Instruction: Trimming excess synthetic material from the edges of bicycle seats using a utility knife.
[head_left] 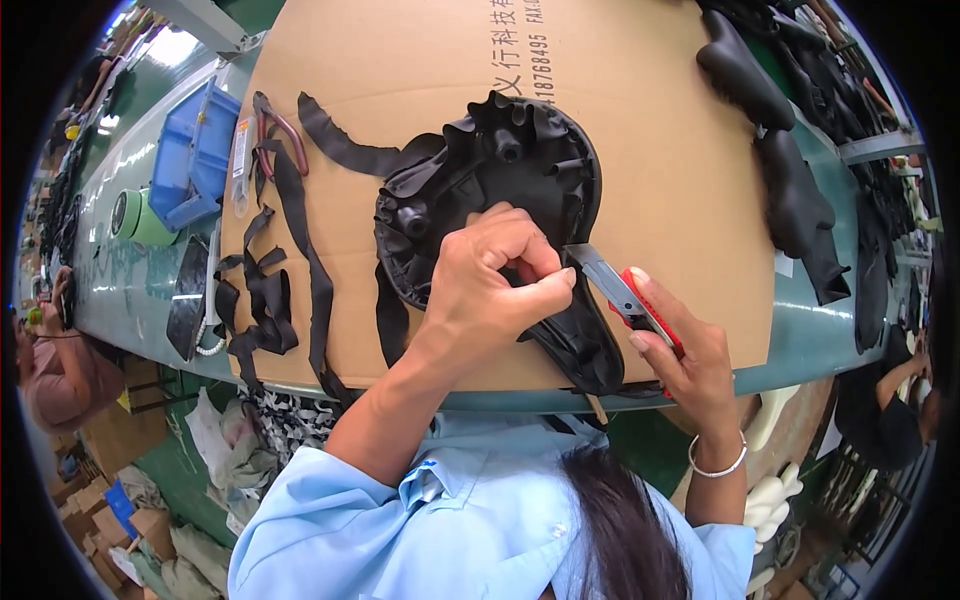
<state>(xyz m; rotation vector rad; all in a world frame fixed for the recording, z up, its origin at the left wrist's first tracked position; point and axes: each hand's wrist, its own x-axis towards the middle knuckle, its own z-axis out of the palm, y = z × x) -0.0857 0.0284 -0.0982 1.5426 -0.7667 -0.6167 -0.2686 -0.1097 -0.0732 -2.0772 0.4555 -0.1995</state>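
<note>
A black saddle-shaped seat [505, 185] lies underside up on the cardboard, its wide end away from me and its narrow end toward me. Gathered black cover material [420, 180] bunches along its rim. My left hand [490, 270] is over the seat's middle, thumb and forefinger pinched on the cover's edge near the right side. In my right hand [690, 360] is a red utility knife [640, 310], its blade pointing up and left. The blade tip is by the seat's right rim, close to my left fingertips. My left hand hides part of the seat.
Black offcut strips [290, 200] and red-handled pliers [285, 135] lie left on the cardboard sheet [680, 200]. Beyond are a blue bin [195, 155], a green roll [140, 215] and a dark phone-like slab [190, 300]. Black padded pieces [790, 190] lie along the right edge.
</note>
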